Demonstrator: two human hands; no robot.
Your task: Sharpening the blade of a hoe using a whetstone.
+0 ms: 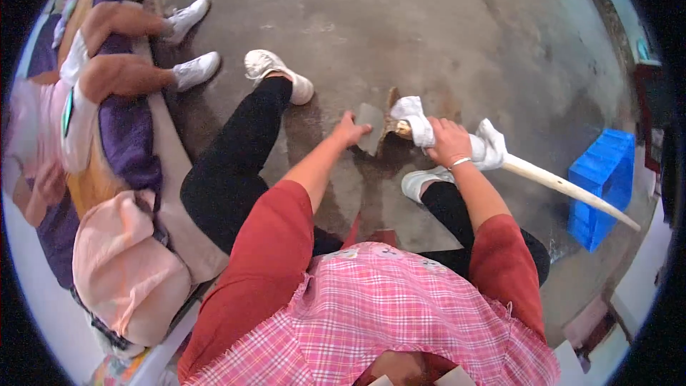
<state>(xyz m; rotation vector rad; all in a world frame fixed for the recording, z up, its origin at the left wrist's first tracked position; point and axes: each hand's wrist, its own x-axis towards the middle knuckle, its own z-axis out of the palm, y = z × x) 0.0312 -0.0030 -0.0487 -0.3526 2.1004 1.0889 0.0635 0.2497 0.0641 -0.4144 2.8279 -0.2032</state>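
My right hand [450,142] is closed around the long pale wooden handle [563,183] of a tool, where white cloth [490,145] is wrapped about it. The handle slants down to the right and tapers to its far end. At the near end sits a brown, rusty-looking tool head [389,118], seen nearly edge-on; it may be a hoe. My left hand [351,130] pinches a thin, flat grey piece [368,128] by its left side, close beside the head. What the piece is made of, and whether it touches the head, I cannot tell.
On the right a blue plastic crate [600,187] stands on the concrete floor [343,27], near the handle's far end. To my left a person [115,78] in white shoes sits on a long bench with purple cloth [128,139]. A pink cloth-covered object [134,268] lies nearer me.
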